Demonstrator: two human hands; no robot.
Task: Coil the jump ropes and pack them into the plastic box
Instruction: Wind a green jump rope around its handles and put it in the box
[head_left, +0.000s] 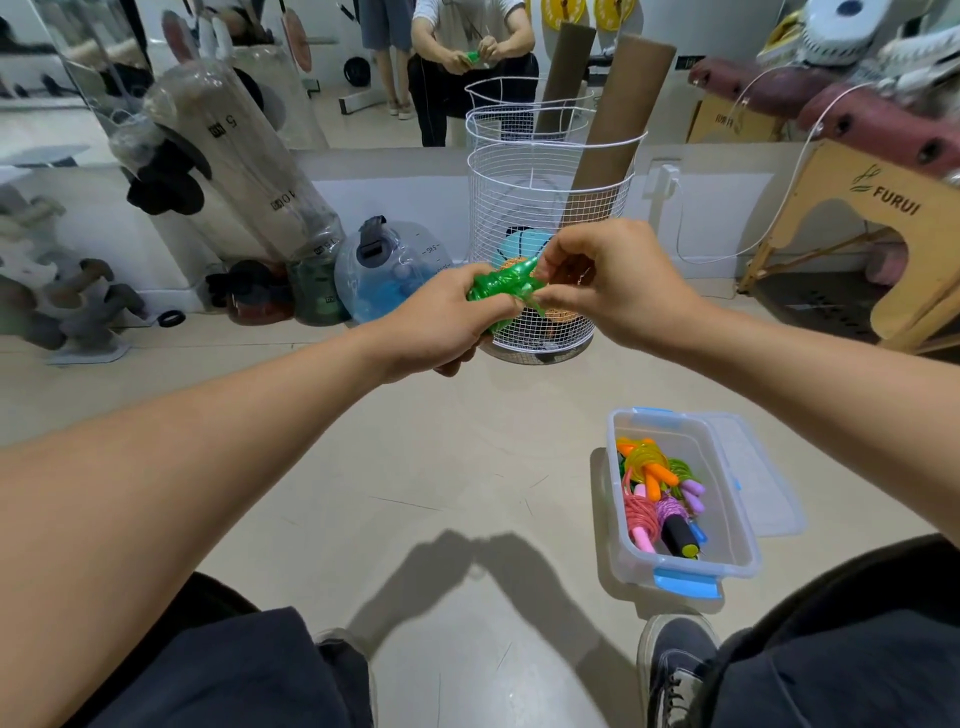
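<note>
A green jump rope (500, 292) with spiky green handles is bunched in front of me at chest height. My left hand (439, 325) grips the bundle from the left. My right hand (605, 278) pinches its right end with thumb and fingers. On the floor at the lower right stands the clear plastic box (727, 519) with blue latches, its lid hanging open to the right. Several coiled ropes (660, 493) lie inside it, orange, pink, green, purple and black.
A white wire basket (550, 208) with cardboard tubes stands just behind my hands. Water jugs (389, 270) and bagged gear line the wall at left. A wooden bench (883, 223) is at right. My knees and a shoe (675, 670) are at the bottom. The mirror shows a seated person.
</note>
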